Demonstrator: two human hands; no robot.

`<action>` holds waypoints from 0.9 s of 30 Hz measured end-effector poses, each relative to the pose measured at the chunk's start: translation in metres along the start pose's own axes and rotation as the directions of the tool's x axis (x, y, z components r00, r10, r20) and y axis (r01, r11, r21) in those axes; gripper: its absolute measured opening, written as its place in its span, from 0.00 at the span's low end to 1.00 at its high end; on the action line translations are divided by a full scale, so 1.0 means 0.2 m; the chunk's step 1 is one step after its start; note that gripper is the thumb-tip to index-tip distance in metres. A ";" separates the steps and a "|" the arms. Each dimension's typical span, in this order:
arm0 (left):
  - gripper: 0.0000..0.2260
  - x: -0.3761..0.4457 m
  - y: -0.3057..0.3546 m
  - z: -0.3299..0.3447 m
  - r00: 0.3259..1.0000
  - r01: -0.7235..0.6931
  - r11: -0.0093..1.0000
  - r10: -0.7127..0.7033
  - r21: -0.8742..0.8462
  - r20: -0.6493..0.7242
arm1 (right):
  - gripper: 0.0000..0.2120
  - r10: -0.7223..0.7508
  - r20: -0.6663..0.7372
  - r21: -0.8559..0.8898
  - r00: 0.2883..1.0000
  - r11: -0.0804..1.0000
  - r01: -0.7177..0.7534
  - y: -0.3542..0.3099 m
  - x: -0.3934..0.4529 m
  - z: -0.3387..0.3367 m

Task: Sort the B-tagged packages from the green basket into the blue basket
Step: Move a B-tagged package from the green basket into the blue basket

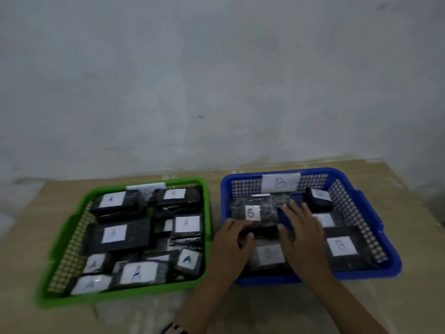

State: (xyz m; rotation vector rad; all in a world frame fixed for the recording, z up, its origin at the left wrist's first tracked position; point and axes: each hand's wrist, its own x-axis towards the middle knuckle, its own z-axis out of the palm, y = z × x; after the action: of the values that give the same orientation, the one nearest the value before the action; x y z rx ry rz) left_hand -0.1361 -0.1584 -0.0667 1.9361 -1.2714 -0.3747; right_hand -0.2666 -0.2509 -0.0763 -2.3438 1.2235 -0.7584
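The green basket (72, 237) on the left holds several black packages with white A tags (113, 233). To its right, the blue basket (375, 220) carries a B label on its back wall and holds several black packages tagged B (340, 245). Both my hands are inside the blue basket. My left hand (232, 244) grips a small dark package (263, 231) at its left end. My right hand (301, 227) rests with fingers spread over the same package's right side. A bubble-wrapped B package (252, 210) lies just behind them.
Both baskets stand side by side on a light wooden table (265, 307) against a grey wall (216, 80). A gap of bare table separates the baskets. A watch strap shows on my left wrist at the bottom edge.
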 end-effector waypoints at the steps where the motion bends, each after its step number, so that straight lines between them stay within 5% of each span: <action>1: 0.12 -0.02 -0.04 -0.05 0.999 0.020 1.000 -0.019 0.012 -0.031 | 0.30 -0.019 0.043 0.025 0.999 1.000 0.018 -0.06 0.00 0.04; 6: 0.16 -0.16 -0.29 -0.33 0.973 0.122 0.989 -0.103 0.080 -0.206 | 0.27 -0.173 0.154 0.084 0.973 0.983 0.161 -0.35 -0.05 0.27; 10: 0.14 -0.29 -0.51 -0.53 0.948 0.216 0.950 -0.148 0.226 -0.284 | 0.35 -0.226 0.210 0.086 0.951 0.973 0.212 -0.55 -0.10 0.43; 14: 0.14 -0.37 -0.67 -0.68 0.932 0.296 0.878 -0.181 0.375 -0.313 | 0.43 -0.186 0.280 0.093 0.942 0.982 0.166 -0.65 -0.11 0.54; 27: 0.13 -0.40 -0.93 -0.91 0.927 0.223 0.872 -0.052 0.435 -0.373 | 0.33 -0.015 0.222 -0.208 0.975 0.976 0.063 -0.78 -0.11 0.68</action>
State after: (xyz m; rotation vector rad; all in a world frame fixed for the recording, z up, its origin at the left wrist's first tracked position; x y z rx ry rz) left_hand 0.0592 0.0299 -0.0978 2.3797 -1.0472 0.2378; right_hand -0.0963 -0.1351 -0.1007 -2.5500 1.2167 -0.3806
